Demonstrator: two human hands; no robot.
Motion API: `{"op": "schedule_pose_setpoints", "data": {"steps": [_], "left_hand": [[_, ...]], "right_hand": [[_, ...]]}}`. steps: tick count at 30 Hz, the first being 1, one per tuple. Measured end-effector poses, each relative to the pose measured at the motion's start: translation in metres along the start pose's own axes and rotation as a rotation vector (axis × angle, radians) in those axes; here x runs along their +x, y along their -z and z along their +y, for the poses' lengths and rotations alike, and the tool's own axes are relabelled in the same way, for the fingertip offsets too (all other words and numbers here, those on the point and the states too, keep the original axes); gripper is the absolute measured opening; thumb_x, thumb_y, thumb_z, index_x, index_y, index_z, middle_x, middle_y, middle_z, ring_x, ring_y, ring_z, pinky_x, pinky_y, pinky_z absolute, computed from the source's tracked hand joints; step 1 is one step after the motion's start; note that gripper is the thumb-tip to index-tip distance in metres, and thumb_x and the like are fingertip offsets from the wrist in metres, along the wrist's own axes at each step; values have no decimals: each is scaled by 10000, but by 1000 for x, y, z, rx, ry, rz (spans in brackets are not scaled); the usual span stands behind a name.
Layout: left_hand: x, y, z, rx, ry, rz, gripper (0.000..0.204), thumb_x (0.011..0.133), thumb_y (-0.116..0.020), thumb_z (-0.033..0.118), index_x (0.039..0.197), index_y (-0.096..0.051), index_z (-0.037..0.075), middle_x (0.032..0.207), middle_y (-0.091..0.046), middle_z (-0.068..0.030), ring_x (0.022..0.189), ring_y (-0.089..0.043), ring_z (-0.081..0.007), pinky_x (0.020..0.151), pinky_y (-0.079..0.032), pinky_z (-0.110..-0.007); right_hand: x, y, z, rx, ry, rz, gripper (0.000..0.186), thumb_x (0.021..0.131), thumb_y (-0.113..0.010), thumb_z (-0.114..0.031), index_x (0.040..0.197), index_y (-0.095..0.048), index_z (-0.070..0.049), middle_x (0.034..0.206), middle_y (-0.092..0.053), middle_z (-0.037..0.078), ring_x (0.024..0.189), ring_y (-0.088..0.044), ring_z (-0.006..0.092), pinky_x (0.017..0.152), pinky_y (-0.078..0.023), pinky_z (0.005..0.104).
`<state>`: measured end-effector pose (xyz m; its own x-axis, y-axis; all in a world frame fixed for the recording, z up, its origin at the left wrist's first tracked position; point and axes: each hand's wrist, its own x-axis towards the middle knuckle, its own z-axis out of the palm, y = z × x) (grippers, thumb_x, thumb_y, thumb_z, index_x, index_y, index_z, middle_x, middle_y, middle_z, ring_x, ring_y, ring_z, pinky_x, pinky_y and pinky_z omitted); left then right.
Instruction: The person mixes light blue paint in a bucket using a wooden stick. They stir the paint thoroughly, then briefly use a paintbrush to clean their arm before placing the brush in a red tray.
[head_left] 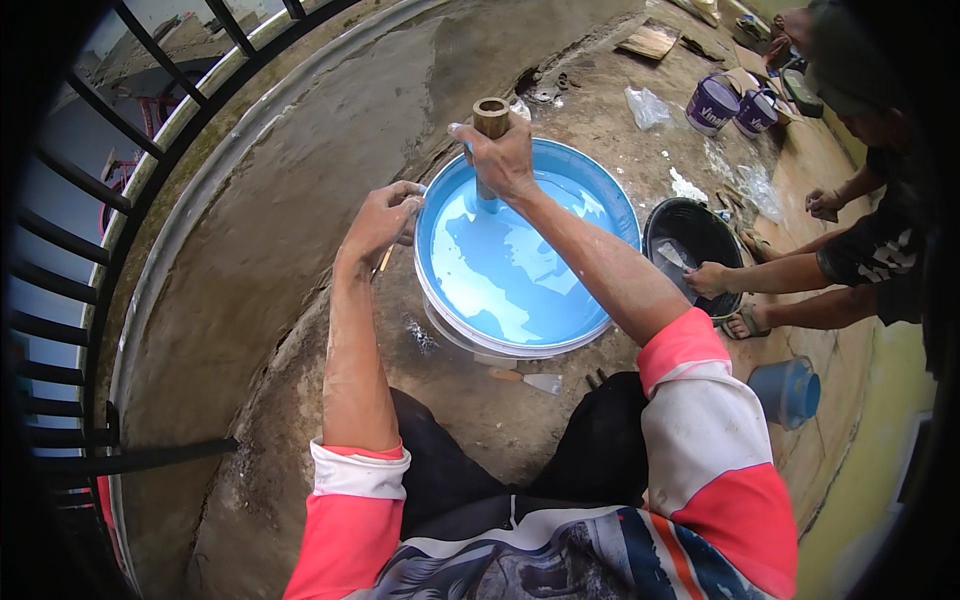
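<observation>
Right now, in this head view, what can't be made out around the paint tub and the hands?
- Lower end of the bamboo stick: sunk in the blue paint inside the tub.
- What the left hand pinches at the rim: fingers cover it.
- Contents of the black bucket: dark, partly behind another person's hand.
- Right hand grip: only its back shows.

stick (489,130): lower end sunk in the paint, out of sight
bucket (528,245): near rim partly behind the right forearm
left hand (384,218): fingers curl over the rim, tips hidden; thin thing under it too small to tell
co-worker's hand (708,279): reaches into the black pail (697,235), what it holds is unclear
blue tub (786,391): inside not visible
railing (70,250): cut by the left edge
</observation>
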<state>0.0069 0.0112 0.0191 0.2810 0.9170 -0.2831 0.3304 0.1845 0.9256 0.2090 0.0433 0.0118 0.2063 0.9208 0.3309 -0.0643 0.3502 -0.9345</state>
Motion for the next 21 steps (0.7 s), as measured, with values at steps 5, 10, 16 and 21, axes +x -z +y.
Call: {"op": "schedule_pose_setpoints", "data": {"steps": [5, 10, 16, 21], "left_hand": [[2, 7, -14, -17, -14, -23, 285, 968, -599, 162, 1203, -659, 12, 939, -687, -71, 720, -650, -141, 676, -552, -305], [-2, 3, -12, 4, 2, 5, 313, 977, -596, 177, 1235, -650, 7, 998, -696, -95, 729, -656, -155, 690, -557, -309], [1, -6, -3, 23, -15, 1, 313, 958, -590, 173, 1212, -650, 1, 1012, -706, -119, 729, -671, -164, 670, -557, -308], [3, -1, -4, -28, -23, -8, 291, 951, -592, 147, 1198, -646, 3, 994, -703, -106, 707, -671, -152, 632, -555, -303]], "right_hand": [[-75, 10, -42, -82, -266, -379, 187, 781, -768, -127, 835, -639, -3, 737, -641, 52, 672, -599, 127, 614, -475, 315], [-95, 80, -68, -313, -29, -331, 185, 797, -773, -137, 810, -632, -18, 721, -640, 37, 638, -593, 117, 585, -473, 304], [3, 118, -7, -241, 143, 172, 190, 828, -759, -107, 760, -599, -32, 624, -604, 23, 542, -572, 103, 480, -457, 286], [41, 51, 10, -76, 173, 229, 208, 820, -782, -106, 762, -591, -45, 619, -596, 17, 511, -556, 105, 452, -449, 281]]}}
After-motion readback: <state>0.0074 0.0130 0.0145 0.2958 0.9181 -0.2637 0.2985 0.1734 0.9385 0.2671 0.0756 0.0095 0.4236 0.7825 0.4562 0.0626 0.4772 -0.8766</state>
